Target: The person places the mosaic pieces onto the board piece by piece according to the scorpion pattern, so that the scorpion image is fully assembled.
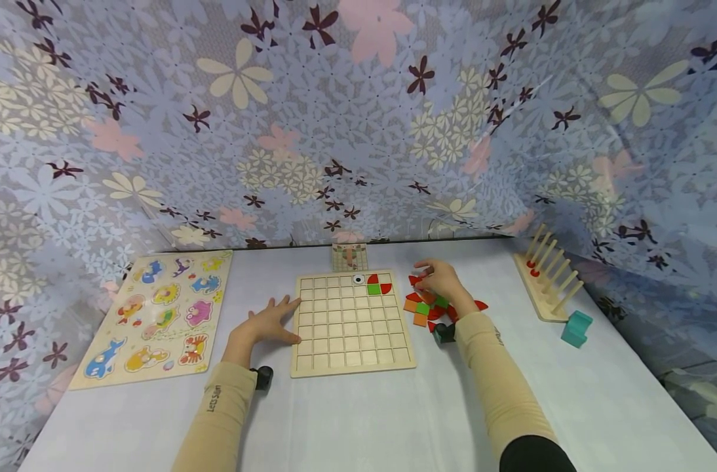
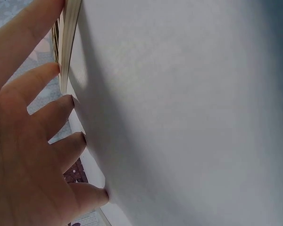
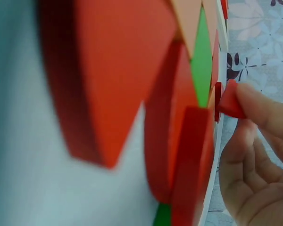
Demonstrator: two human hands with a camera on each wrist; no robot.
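Observation:
My left hand (image 1: 268, 324) spreads its fingers along the left edge of a square wooden grid board (image 1: 352, 357), and the thumb and a finger touch that edge. Near the board's top right corner lie a green square (image 1: 374, 289), red quarter-circle pieces (image 1: 385, 288) and a white tile with a black eye-like mark (image 1: 358, 280). To the right of the board, my right hand (image 1: 444, 280) is over a loose pile of pieces. It pinches a small red piece (image 3: 232, 100) between thumb and fingers; its full shape is partly hidden. Red, green and orange pieces (image 1: 420, 319) surround it.
A small pattern card (image 1: 349, 257) stands behind the board. On the left lies an animal puzzle board (image 1: 175, 314). A wooden peg stand (image 1: 541, 288) with red beads and a teal block (image 1: 577, 329) are at the right. A floral cloth (image 1: 358, 131) hangs behind the table.

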